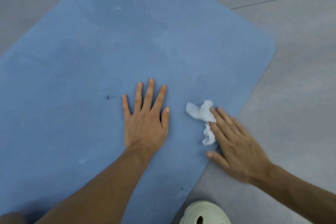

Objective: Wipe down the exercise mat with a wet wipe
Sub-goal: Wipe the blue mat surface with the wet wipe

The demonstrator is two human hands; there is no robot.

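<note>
Overhead view of a blue exercise mat, spread flat and set at a slant on a grey floor. One rounded corner of the mat in view at the right, the right edge running from there down toward the bottom middle. Pale, cloudy patches across the far part of the mat. A small dark speck near its middle, a little left of the hands.

Left hand palm down near the middle of the mat, fingers straight and spread, flat against the surface and grasping nothing. Bare forearm reaching in from the bottom of the view.

Right hand likewise released, fingers straight and close together, laid across the mat's right edge. Fingertips on the mat, heel of the hand over the floor, thumb stretched out to the left.

Crumpled white wet wipe on the mat close to that right edge, held down by the straight fingertips rather than clutched. Part of it draped over the tip of one finger. One wad bunched ahead of the fingertips, a thinner twisted tail trailing back alongside the hand. Wipe near the left thumb but apart from it.

Toe of a pale green foam shoe on the floor at the bottom, just off the mat's right edge.
</note>
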